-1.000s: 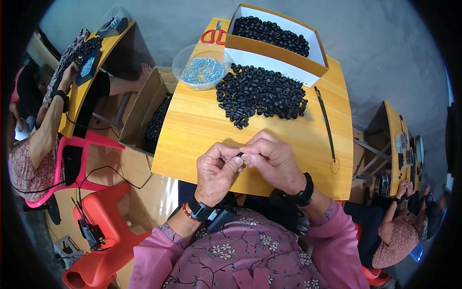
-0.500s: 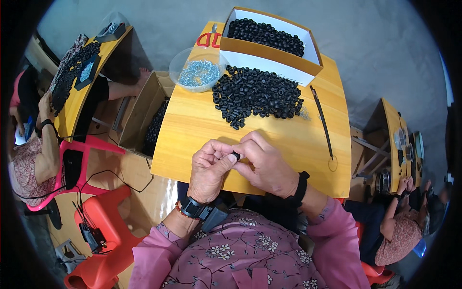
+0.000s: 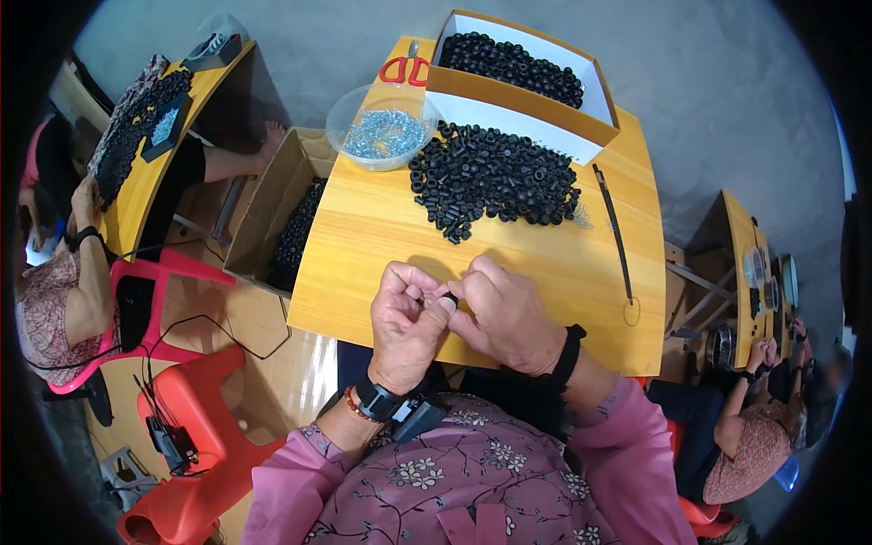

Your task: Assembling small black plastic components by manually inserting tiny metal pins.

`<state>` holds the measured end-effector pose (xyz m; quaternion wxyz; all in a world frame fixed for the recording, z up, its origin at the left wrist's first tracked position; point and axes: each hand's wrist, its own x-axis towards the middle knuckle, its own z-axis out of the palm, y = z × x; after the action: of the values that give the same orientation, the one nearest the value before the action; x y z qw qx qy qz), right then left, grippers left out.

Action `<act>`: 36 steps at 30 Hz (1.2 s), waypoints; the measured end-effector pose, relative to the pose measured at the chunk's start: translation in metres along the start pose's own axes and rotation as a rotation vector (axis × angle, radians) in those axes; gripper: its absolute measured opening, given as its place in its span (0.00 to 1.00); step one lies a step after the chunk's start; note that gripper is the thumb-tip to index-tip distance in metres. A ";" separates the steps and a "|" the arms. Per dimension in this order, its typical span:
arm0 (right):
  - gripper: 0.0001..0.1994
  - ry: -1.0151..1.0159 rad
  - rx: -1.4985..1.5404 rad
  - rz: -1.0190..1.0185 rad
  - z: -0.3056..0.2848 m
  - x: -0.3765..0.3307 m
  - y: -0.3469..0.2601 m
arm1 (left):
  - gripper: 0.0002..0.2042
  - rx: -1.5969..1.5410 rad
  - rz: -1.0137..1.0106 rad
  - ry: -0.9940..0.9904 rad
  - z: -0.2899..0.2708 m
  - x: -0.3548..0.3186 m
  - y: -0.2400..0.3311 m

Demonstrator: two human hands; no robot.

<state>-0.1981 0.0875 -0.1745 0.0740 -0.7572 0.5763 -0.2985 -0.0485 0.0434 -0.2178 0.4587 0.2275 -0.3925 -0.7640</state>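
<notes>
Close together over the near part of the yellow wooden table [image 3: 354, 272], both my hands meet at a small black rubber-looking cap [image 3: 450, 298]. My left hand [image 3: 407, 318] pinches it between thumb and fingers. From the other side, the fingertips of my right hand [image 3: 504, 313] close on the same piece and partly cover it. Farther back lies a heap of similar black parts [image 3: 495, 177]. Left of the heap stands a clear plastic bowl [image 3: 338, 145] of small shiny screw-like pieces [image 3: 386, 132].
Behind the heap is a brown-and-white box [image 3: 522, 98] holding more black parts, with red-handled scissors [image 3: 404, 68] beside it. A thin black rod [image 3: 614, 236] lies at right. A cardboard carton [image 3: 250, 232] and red stool [image 3: 200, 409] stand left. Other people sit at both sides.
My left hand has shifted slightly right and its wrist has turned a little. Both hands stay at the small black cap. The whole view has tilted slightly.
</notes>
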 end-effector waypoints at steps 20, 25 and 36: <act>0.13 0.110 0.071 -0.115 -0.010 0.001 0.012 | 0.01 0.270 -0.156 -0.105 -0.002 0.010 0.014; 0.12 0.097 0.111 -0.102 -0.005 0.005 0.013 | 0.01 0.278 -0.083 -0.038 -0.001 0.006 0.006; 0.13 -0.001 0.121 -0.096 -0.006 0.001 0.018 | 0.01 0.311 -0.054 0.013 0.004 0.002 0.005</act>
<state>-0.2161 0.0818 -0.1774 0.1054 -0.7783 0.5202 -0.3354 -0.0502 0.0420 -0.2115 0.4000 0.3114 -0.4970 -0.7043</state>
